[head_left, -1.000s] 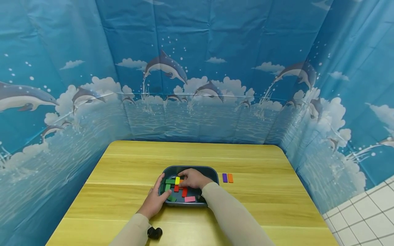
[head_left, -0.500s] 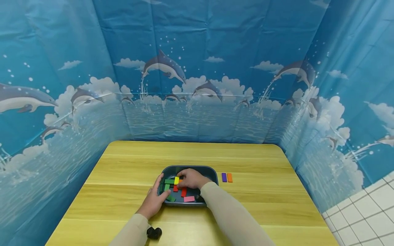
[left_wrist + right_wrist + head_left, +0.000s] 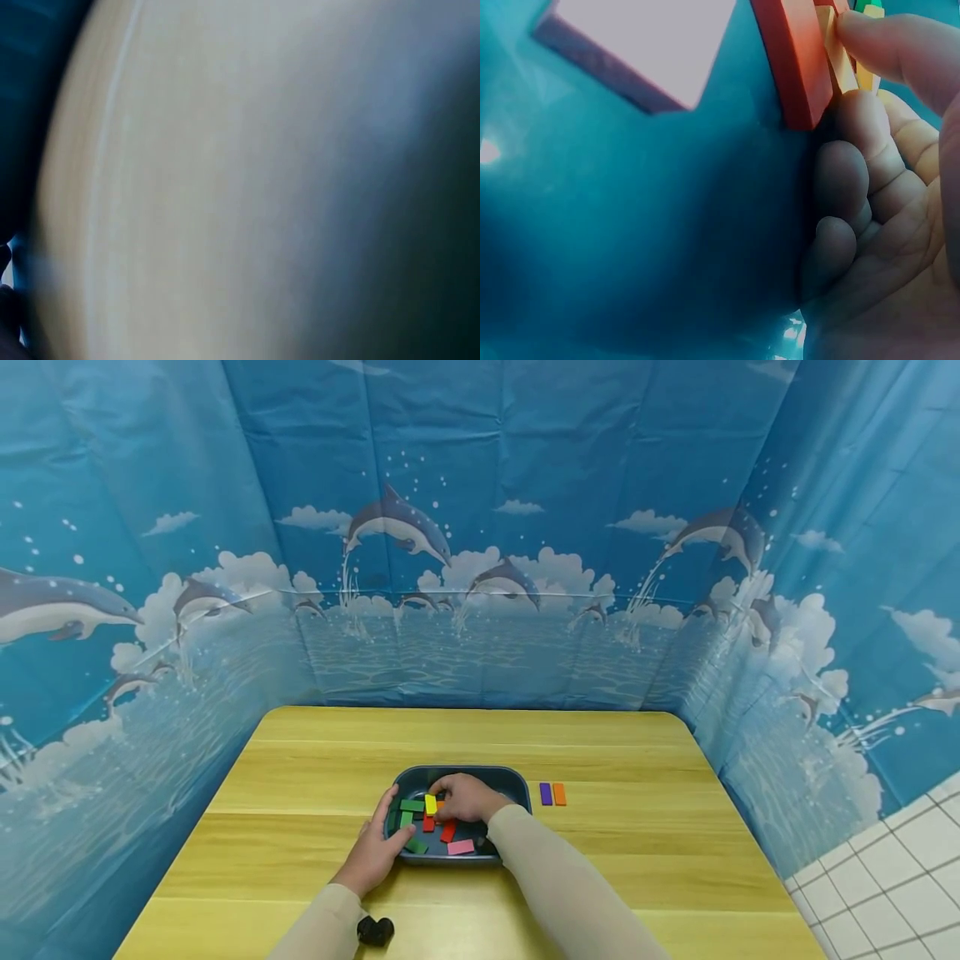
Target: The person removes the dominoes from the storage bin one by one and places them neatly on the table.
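Observation:
In the head view a dark rectangular tray [image 3: 497, 770] stands on the table. My left hand [image 3: 372, 852] holds its near left corner, thumb over the rim and fingers along the outer left side. Inside the tray, my right hand [image 3: 467, 798] pinches an orange block [image 3: 840, 56] between thumb and fingertips. A yellow block [image 3: 431, 804] lies by those fingertips, with a red block [image 3: 428, 823] just in front. Another red block [image 3: 448, 831] sits under the hand. Several green blocks [image 3: 412, 806] lie at the left, and a pink block [image 3: 461, 847] near the front wall.
A purple block [image 3: 546, 794] and a second orange block [image 3: 559, 794] lie side by side on the wooden table [image 3: 637, 843], right of the tray. A small black object [image 3: 375, 932] is at the left sleeve. A dolphin-print curtain [image 3: 480, 643] encloses the table's back and sides.
The yellow block has tilted slightly and the blocks around the right fingertips have shifted a little. Both hands stay in about the same place at the tray.

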`<state>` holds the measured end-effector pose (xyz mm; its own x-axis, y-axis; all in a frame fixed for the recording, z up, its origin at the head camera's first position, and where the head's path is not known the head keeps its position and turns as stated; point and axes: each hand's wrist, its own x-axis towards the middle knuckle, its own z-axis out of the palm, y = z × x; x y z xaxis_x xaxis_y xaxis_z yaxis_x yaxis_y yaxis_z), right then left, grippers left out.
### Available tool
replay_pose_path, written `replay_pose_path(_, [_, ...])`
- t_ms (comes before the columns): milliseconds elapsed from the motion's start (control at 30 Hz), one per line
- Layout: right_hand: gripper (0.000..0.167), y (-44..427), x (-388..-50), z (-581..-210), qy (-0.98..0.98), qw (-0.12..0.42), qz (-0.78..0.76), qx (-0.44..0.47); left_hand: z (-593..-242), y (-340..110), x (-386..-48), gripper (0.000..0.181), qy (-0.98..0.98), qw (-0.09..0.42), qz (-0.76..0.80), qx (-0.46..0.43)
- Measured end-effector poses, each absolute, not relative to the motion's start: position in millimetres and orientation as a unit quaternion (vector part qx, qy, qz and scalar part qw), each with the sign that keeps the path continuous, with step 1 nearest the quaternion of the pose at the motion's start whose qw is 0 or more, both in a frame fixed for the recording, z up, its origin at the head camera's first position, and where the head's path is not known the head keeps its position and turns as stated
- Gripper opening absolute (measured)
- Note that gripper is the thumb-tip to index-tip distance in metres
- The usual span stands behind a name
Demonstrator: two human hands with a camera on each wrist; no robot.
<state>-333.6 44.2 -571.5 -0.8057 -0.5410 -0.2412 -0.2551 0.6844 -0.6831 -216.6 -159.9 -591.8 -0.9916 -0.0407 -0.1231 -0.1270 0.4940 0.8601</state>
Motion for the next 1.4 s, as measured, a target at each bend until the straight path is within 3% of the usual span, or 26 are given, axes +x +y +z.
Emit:
replay_pose_path(700, [0.044, 65.9, -334.4, -557.6, 0.853, 0.252, -0.382, -0.251, -595.5, -155.7, -212.6, 0.076, 0.860, 0.046, 0.506, -0.048])
replay_pose_path(1100, [0.048, 91.3, -334.9, -519.9, 0.845, 0.221, -0.412, -0.260, -594.4, -158.5, -213.8, 0.076, 0.865, 0.040, 0.498, -0.048])
replay_pose_path(1400, [0.052, 146.5, -341.9, -500.1, 0.863, 0.178, -0.421, -0.216, -596.0, -159.3, -215.9, 0.078, 0.863, 0.038, 0.501, -0.042])
